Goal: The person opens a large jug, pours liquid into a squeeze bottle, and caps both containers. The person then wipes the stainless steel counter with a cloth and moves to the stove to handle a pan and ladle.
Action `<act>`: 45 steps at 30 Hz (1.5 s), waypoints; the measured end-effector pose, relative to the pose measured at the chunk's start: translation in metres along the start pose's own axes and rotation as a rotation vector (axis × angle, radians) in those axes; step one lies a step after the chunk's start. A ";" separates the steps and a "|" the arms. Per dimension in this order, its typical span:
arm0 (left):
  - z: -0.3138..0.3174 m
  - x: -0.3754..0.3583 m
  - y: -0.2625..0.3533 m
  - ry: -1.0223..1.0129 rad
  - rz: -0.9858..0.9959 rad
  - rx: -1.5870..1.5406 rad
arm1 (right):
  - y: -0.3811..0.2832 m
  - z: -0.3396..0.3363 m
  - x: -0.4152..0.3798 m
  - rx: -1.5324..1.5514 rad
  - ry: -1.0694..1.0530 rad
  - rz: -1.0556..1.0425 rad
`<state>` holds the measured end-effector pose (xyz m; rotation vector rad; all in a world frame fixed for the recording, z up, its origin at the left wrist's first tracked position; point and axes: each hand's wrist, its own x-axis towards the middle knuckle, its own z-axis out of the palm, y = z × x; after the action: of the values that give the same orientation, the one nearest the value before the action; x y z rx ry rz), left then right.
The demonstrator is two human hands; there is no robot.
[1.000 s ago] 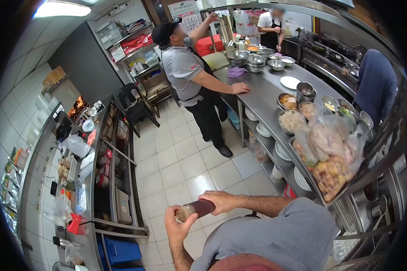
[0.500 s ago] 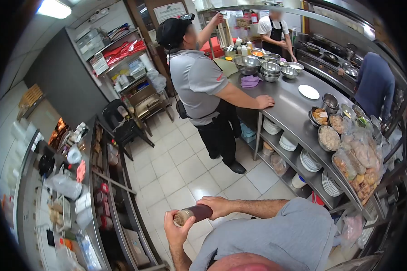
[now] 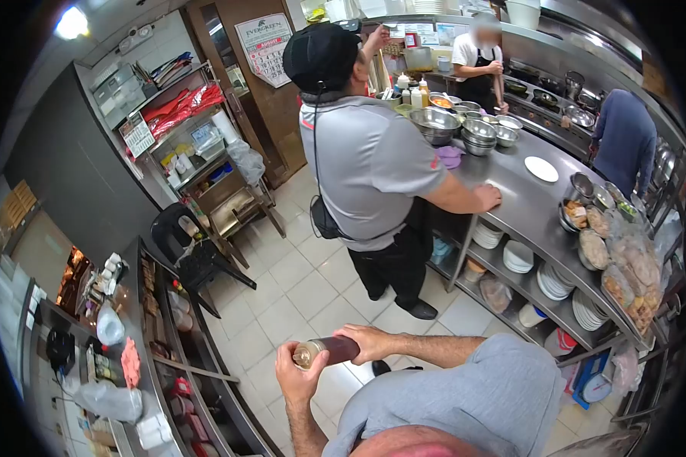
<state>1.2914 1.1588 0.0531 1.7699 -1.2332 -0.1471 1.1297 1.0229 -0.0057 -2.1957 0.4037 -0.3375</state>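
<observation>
I hold a see-through bottle (image 3: 341,349) with dark reddish-brown contents, tilted on its side in front of my chest. My left hand (image 3: 299,372) is closed around its pale, clear end, thumb and fingers on either side. At the dark end, my right hand (image 3: 367,343) is wrapped round the bottle. Both hands are over the tiled floor, away from the counters. Just ahead stands a person (image 3: 373,167) in a grey shirt and black cap, one hand resting on the steel counter (image 3: 503,183).
Metal bowls (image 3: 434,122), a white plate (image 3: 542,169) and bagged food (image 3: 636,266) sit on the counter, with stacked plates beneath. A black chair (image 3: 194,255) stands left of the aisle, beyond a shelved counter (image 3: 149,335). Two more people work near the stove (image 3: 545,99).
My view has shifted, and the grey-shirted person appears larger and nearer. The bottle remains in both hands, held much the same way.
</observation>
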 end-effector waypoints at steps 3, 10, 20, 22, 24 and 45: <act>-0.003 0.057 -0.032 0.051 -0.139 -0.028 | 0.011 -0.017 0.072 -0.011 -0.035 -0.031; -0.008 0.184 -0.106 0.155 -0.118 -0.078 | 0.041 -0.031 0.225 0.061 -0.088 -0.096; -0.028 0.379 -0.231 -0.011 0.013 -0.105 | 0.092 -0.012 0.417 0.156 0.115 0.000; -0.040 0.422 -0.252 -0.062 0.092 -0.117 | 0.084 -0.014 0.450 0.146 0.217 0.040; -0.050 0.464 -0.273 -0.108 0.167 -0.120 | 0.077 -0.020 0.484 0.186 0.248 0.084; 0.008 0.773 -0.386 -0.257 0.222 -0.221 | 0.209 -0.130 0.763 0.122 0.323 0.056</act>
<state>1.9214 0.5674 0.0625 1.4449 -1.5263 -0.3756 1.7411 0.5045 -0.0182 -2.0089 0.6027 -0.6729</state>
